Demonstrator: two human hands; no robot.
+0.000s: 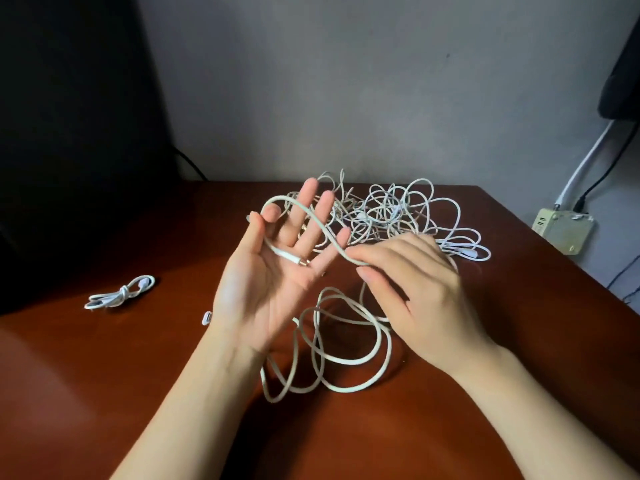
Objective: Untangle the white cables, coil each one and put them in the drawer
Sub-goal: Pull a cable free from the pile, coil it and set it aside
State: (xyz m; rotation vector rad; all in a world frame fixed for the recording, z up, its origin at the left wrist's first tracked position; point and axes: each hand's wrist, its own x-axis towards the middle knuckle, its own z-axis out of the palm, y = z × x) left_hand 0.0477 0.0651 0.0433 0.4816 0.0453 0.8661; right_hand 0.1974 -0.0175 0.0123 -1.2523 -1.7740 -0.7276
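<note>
Desk (104, 393) | left hand (273, 271) spread, plug (294, 260) on palm | right hand (415, 289) pinches cable (322, 227) | likely limp, light; hold near plug

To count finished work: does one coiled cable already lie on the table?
Yes, one small tied coiled cable lies on the table, far left.

Reddish-brown table (104, 393), grey wall (346, 81), beige socket box (562, 232), black panel (69, 133)

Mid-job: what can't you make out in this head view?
Drawer: nowhere in the head view, beyond its edges.
Tangle: cable count unclear; strands overlap one another.
Held cable: its run past the right hand is hidden under it.
Connector by left hand: too small, partly covered.
</note>
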